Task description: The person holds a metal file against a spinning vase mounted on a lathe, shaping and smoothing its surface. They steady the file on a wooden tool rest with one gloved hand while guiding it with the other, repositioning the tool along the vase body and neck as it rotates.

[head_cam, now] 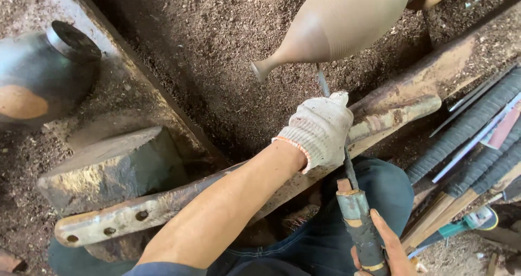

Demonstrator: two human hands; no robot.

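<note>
A smooth tan wooden piece (342, 21), shaped like a vase with a narrow neck, hangs at the top of the view on a lathe. A long metal chisel (323, 83) reaches up to its underside. My left hand (320, 128), in a white knit glove, presses the chisel's shaft down on a worn wooden rest bar (391, 110). My bare right hand (388, 246) grips the chisel's taped handle (361, 230) near the bottom edge. My knees in blue jeans (325, 238) show below the bar.
Sawdust covers the ground and the lathe bed. A dark metal tailstock part (43, 72) sits at the upper left, and a heavy block (108, 170) lies below it. Several long tools with ribbed handles (472, 129) lie at the right.
</note>
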